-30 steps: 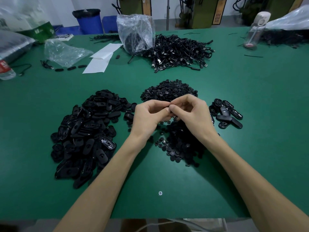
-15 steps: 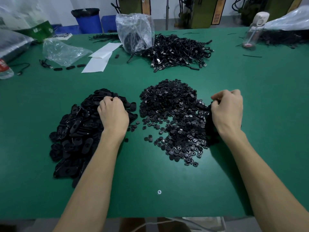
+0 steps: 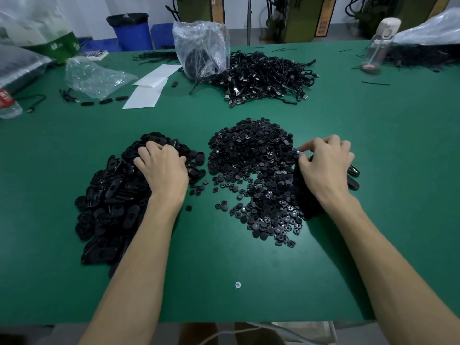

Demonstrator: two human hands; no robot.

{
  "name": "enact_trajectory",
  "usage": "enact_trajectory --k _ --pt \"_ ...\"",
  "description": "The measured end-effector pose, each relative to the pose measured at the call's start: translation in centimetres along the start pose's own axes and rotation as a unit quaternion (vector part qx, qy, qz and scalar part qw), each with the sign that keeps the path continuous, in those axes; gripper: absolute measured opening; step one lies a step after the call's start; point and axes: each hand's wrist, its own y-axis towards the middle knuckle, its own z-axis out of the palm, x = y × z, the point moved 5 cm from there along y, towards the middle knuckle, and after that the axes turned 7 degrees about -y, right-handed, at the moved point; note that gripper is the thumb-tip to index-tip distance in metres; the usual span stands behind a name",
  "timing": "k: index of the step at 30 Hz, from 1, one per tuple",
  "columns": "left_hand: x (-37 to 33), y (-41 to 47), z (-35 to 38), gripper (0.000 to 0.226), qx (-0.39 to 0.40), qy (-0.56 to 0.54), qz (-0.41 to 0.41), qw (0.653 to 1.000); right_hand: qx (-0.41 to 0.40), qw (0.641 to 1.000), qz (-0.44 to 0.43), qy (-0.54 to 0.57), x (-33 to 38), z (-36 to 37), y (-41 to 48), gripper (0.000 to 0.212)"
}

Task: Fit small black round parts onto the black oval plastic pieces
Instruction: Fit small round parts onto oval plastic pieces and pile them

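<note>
A: Where are the oval pieces (image 3: 112,195)?
B: Heaped on the tabletop (image 3: 224,257), under the left hand (image 3: 161,170). Its fingers (image 3: 149,147) curl in; I cannot tell if it holds one.
A: And the round parts (image 3: 249,150)?
B: The middle heap. The right hand (image 3: 326,168) pinches one at the right edge.

2 loose heaps, side by side: black oval plastic pieces (image 3: 112,195) left, small black round parts (image 3: 251,155) right, thinly scattered nearest the person. 2 more ovals (image 3: 353,184) farther right, possibly fitted.

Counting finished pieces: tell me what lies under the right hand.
Two black oval pieces stick out beyond the right hand; whatever else lies beneath is covered.
</note>
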Motion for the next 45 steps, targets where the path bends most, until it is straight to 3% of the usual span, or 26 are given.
enact_trajectory --k 9,18,21,26,30,37,41,45 --pt "1.0 0.4 0.0 0.027 0.01 -0.008 -0.026 1.0 0.084 0.984 -0.147 0.045 3.5 1.5 -1.7 0.041" --pt "1.1 0.3 -0.4 0.016 -0.022 -0.067 -0.022 0.997 0.102 0.984 -0.14 0.041 3.8 1.6 -2.1 0.036" --pt "1.1 0.3 -0.8 0.014 -0.045 -0.153 -0.004 0.987 0.094 0.985 -0.133 0.054 3.8 1.4 -2.0 0.028" --pt "0.3 0.0 -0.6 0.006 0.001 -0.397 -0.03 0.917 0.09 0.984 -0.136 0.072 3.8 1.2 -2.0 0.013" --pt "-1.0 -0.9 0.7 0.008 0.11 -0.566 -0.074 0.813 0.071 0.984 -0.134 0.089 3.7 1.0 -1.9 0.009" --pt "-4.5 -3.4 2.5 0.017 0.294 -0.643 -0.098 0.7 0.036 0.979 -0.121 0.161 3.6 0.2 -1.8 0.006" --pt "-5.4 -4.4 3.1 0.026 0.345 -0.646 -0.091 0.675 0.053 0.961 -0.105 0.252 4.1 0.0 -2.0 0.005" --pt "-5.6 -4.7 3.2 0.017 0.325 -0.615 -0.056 0.716 0.099 0.928 -0.083 0.35 4.4 0.4 -2.3 0.006"
